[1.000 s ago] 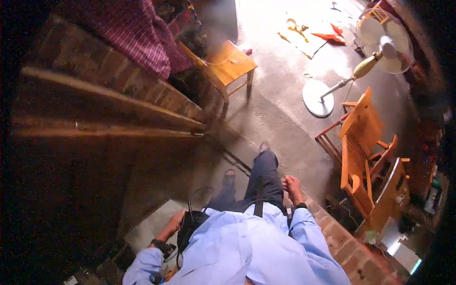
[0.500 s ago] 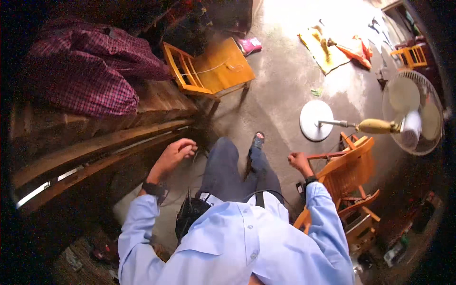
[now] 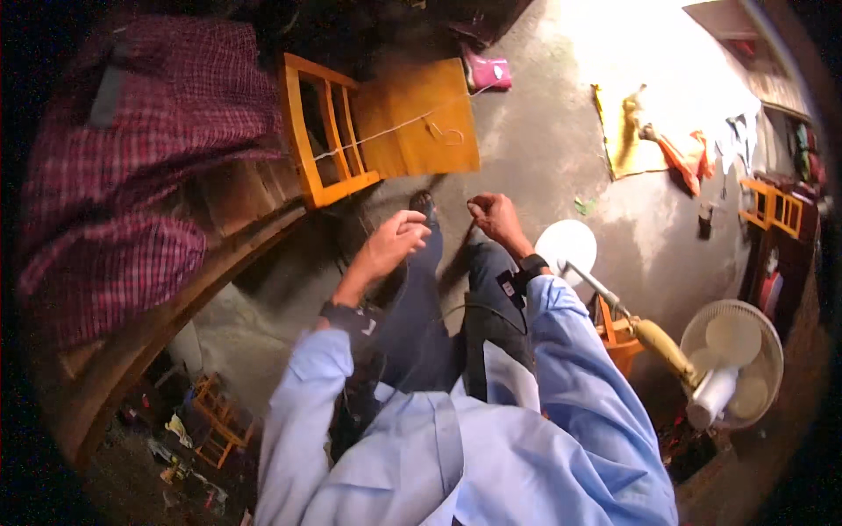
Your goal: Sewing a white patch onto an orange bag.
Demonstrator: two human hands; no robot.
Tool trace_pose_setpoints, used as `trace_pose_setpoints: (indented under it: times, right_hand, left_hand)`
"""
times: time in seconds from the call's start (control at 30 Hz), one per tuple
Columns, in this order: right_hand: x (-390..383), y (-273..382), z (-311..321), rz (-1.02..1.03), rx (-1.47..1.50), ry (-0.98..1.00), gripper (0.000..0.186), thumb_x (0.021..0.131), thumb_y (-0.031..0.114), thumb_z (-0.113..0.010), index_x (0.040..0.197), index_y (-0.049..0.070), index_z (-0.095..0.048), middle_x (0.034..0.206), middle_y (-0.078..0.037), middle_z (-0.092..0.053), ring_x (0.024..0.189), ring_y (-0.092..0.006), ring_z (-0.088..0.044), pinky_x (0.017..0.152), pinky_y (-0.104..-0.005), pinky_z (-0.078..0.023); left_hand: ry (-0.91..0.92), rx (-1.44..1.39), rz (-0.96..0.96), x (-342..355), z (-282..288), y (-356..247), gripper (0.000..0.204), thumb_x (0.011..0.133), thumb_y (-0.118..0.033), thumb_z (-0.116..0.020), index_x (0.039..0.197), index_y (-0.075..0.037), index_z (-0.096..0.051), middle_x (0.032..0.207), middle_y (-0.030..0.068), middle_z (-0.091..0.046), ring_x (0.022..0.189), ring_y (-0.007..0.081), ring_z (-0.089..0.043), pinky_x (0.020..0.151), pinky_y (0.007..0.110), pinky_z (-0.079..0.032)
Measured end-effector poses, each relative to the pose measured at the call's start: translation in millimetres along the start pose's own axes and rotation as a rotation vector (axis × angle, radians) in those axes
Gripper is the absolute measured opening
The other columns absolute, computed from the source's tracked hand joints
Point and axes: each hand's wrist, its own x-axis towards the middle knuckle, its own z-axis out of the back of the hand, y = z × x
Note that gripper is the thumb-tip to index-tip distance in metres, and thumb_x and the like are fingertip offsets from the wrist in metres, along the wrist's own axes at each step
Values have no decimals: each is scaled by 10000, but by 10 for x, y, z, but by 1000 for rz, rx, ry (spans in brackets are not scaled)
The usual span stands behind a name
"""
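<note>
My left hand (image 3: 396, 241) is open, fingers loosely bent and apart with nothing in them, just below the wooden chair (image 3: 412, 118). My right hand (image 3: 493, 217) is curled closed to the right of it; I cannot make out whether its fingertips hold anything. The chair has a slatted back and a pale cord (image 3: 386, 130) lying across its seat. At its left, purple checked cloth (image 3: 149, 88) covers much of a wooden bed edge (image 3: 228, 202). A pink object (image 3: 487, 72) lies beyond the chair.
A standing fan (image 3: 732, 359) on a white round base (image 3: 561, 241) stands at my right, by another chair (image 3: 618, 346). Yellow and orange cloths (image 3: 640, 131) lie on the floor (image 3: 544, 105) farther off. More chairs (image 3: 767, 206) are at the far right and lower left.
Both hands have risen forward toward the wooden chair and closer together. The bed and chair at left are nearer, and the fan appears lower at my right as the view has moved.
</note>
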Motion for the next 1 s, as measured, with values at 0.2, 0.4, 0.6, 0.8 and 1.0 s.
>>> trace_pose_setpoints:
  times: [0.2,0.4,0.6,0.8,1.0]
  right_hand:
    - [1254,-255,-464,95,-222,-81,178,870,197,-651,935,45,-716,850,-214,-698,820,-391,-692,725,-448,-544]
    - [2151,-497,-683,204,-554,-53,194,858,210,-637,892,24,-680,859,-216,-694,826,-412,-676,710,-496,-529]
    - [2333,-659,-799,419,-770,-6,87,797,112,-647,858,53,-666,856,-161,-695,753,-337,-708,633,-417,-556]
    - [2294,-531,-805,464,-868,56,81,793,107,-644,839,41,-650,809,-150,-684,741,-312,-710,606,-404,-554]
    - [2326,-604,-840,345,-846,120,180,799,179,-649,917,43,-648,904,-182,-681,795,-359,-696,667,-445,-555]
  left_hand:
    - [-426,-591,-73,493,-14,164,678,985,-196,-594,1518,-4,-221,1239,174,-608,923,186,-646,820,314,-529]
    - [-761,-910,-232,905,135,277,635,974,-140,-600,1506,-29,-271,1229,163,-620,925,177,-638,830,319,-520]
    - [-867,-896,-295,1013,276,286,681,955,-125,-629,1528,-75,-265,1189,126,-622,923,152,-593,829,326,-493]
    - [-859,-926,-387,1100,353,102,725,931,-128,-671,1533,-106,-266,1162,120,-619,862,147,-575,797,314,-476]
    - [-784,-915,-429,1152,390,10,472,959,-153,-643,1391,-63,-472,1085,69,-628,857,124,-566,778,302,-466]
